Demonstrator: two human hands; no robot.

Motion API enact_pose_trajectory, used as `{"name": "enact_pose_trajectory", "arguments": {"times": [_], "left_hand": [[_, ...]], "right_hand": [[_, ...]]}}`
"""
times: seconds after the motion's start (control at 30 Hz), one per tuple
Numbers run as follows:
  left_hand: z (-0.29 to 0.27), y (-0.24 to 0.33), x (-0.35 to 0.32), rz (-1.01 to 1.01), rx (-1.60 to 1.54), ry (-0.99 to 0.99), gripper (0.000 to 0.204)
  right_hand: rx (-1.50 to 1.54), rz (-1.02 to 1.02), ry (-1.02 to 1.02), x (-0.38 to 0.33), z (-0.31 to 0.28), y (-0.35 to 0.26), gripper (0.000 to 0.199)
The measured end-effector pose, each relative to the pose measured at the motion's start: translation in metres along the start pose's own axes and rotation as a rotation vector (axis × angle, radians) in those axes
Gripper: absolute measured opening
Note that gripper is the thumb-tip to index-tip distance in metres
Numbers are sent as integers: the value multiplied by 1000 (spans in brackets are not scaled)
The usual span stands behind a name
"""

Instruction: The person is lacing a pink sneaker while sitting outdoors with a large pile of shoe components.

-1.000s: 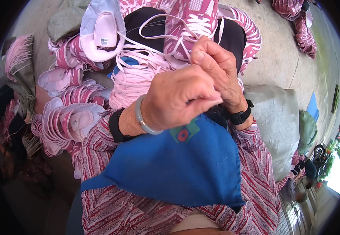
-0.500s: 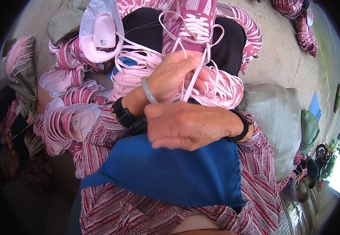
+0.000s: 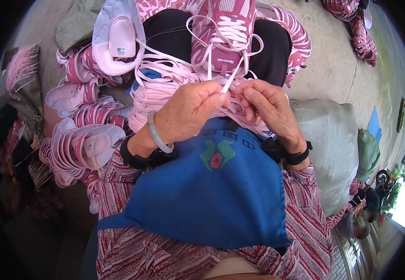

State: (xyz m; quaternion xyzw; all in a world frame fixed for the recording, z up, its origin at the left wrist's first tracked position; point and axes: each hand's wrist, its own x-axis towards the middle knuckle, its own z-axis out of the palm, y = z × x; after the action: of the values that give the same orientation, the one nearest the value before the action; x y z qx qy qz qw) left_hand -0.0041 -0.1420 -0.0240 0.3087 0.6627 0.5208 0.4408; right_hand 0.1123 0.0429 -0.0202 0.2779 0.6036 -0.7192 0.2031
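A pink and maroon shoe upper [image 3: 229, 57] rests between my knees, with pale pink lacing across its front and a loose loop at its left. Two lace ends run from it toward me. My left hand [image 3: 188, 109] is closed in a pinch on the pale shoelace [image 3: 231, 79], which is pulled taut. Close beside it, my right hand [image 3: 275, 109] has its fingers curled together; whatever they hold is hidden. Under both hands lies a heap of loose pink laces [image 3: 153, 95] on my lap, above the blue apron [image 3: 207, 196].
Stacked pink shoe uppers [image 3: 83, 144] lie at my left, with a pale lavender upper [image 3: 119, 37] above them. A grey-white sack [image 3: 328, 149] stands at my right, and a green bag [image 3: 368, 156] beyond it. More bundled uppers [image 3: 363, 42] lie on the floor at the far right.
My hands have uncrossed. The right has moved up and to the right from in front of the left wrist. The left has drawn toward me, uncovering the front of the shoe upper.
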Motion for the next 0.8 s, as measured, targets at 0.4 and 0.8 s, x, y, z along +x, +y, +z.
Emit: {"name": "enact_pose_trajectory", "arguments": {"times": [0.4, 0.8], "left_hand": [[-6, 10, 13, -258, -369, -455, 33], [-91, -24, 101, 199, -1243, -315, 27]], "right_hand": [[821, -172, -308, 34, 15, 3, 30], [858, -472, -102, 75, -56, -8, 38]]}}
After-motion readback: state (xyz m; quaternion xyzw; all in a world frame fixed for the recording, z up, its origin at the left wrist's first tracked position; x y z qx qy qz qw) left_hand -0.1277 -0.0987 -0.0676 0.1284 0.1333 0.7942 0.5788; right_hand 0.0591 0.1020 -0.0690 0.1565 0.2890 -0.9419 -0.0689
